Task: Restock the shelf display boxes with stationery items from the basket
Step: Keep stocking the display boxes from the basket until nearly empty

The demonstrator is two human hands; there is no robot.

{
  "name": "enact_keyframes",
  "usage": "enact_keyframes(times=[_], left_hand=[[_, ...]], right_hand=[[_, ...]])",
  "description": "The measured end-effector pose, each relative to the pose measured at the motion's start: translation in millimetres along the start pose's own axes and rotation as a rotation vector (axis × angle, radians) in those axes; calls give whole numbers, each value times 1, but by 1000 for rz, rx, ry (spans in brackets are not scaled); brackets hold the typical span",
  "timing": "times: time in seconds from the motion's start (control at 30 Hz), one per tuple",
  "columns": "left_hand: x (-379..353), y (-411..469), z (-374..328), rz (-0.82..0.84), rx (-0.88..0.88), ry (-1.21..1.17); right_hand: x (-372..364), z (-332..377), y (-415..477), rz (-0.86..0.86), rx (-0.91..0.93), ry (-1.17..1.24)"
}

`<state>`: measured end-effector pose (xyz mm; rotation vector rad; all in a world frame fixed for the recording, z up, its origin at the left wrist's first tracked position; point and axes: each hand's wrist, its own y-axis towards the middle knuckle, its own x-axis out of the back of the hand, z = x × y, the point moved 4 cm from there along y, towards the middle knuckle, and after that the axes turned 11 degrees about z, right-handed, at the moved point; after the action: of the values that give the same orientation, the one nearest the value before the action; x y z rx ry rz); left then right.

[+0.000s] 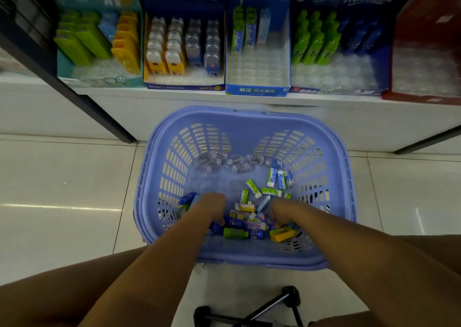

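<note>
Basket (245, 114) sits on the floor below the shelf (112, 95), with erasers (270, 192) scattered over its bottom. Both hands reach into the pile, the left hand (212, 205) well apart from the right hand (284, 212). Their fingers dip down among the items; whether they grip anything cannot be told. Display boxes (257, 90) stand part-filled on the shelf.

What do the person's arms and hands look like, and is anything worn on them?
The left forearm and the right forearm are bare; no sleeve comes into view. The left hand and the right hand wear no gloves, and neither wrist shows a watch or bracelet. The fingers are mostly hidden among the items in the basket, so rings cannot be judged.
</note>
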<state>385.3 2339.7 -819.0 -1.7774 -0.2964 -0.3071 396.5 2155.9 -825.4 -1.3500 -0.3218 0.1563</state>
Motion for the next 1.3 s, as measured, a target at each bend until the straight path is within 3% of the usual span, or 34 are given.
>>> enact_keyframes(times=[0.2, 0.27, 0.37, 0.47, 0.6, 0.73, 0.9, 1.0, 1.07, 1.17, 1.3], left_hand=[[-7, 8, -4, 8, -24, 1], [-4, 9, -4, 11, -36, -86], [9, 8, -1, -55, -69, -357], [29, -1, -1, -101, -219, -846], [66, -36, -31, -61, -521, -1428], [111, -83, -73, -34, -786, -1677], [138, -127, -113, -119, -860, -1436], [146, -137, -119, -292, -819, -1289], [153, -138, -118, -521, -747, -1186], [163, -139, -122, -822, -675, -1053], [170, -137, -136, -1005, -649, -964]], right_hand=[[18, -20, -15, 75, -151, 20], [36, -30, -31, 39, -88, 132], [61, -35, -60, -32, 182, 647], [82, -30, -98, -153, 545, 1055], [98, -20, -147, -329, 945, 1189], [107, -18, -173, -493, 1073, 1262], [110, -20, -203, -583, 1217, 1179], [112, -24, -218, -622, 1243, 1142], [116, -30, -229, -718, 1182, 1144], [126, -43, -245, -1011, 997, 1149], [133, -56, -256, -1213, 867, 1200]])
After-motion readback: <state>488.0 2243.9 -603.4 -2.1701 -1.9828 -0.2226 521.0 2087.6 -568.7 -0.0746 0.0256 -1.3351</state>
